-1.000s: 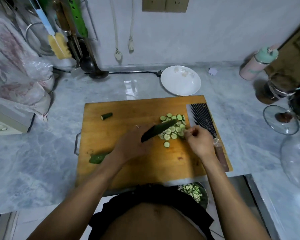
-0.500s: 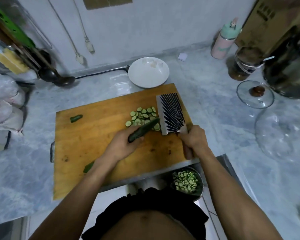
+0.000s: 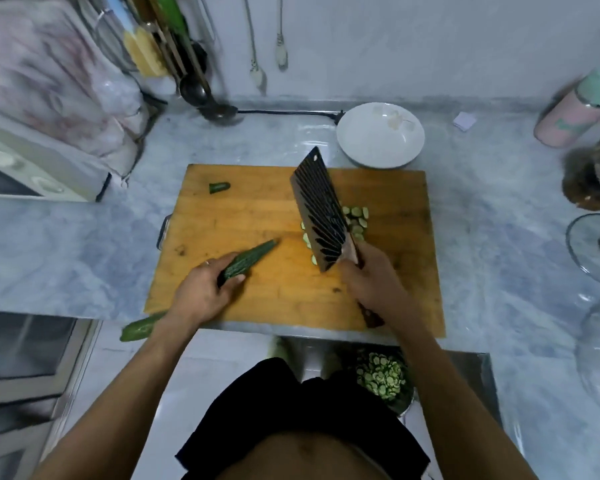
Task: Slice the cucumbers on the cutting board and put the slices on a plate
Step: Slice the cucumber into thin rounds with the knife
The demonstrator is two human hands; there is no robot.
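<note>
Marble counter carries cutting board. Cucumber is gripped by left hand, fingers wrapped round it; cleaver is clamped in right hand, tilted over slices, likely for scooping.

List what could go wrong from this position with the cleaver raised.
1. The right hand holds the cleaver tilted above the sliced cucumber pile; lowered carelessly, it may scatter slices off the cutting board.
2. The left hand grips the cucumber with its thumb alongside; a cut made close to it might nick it.
</note>
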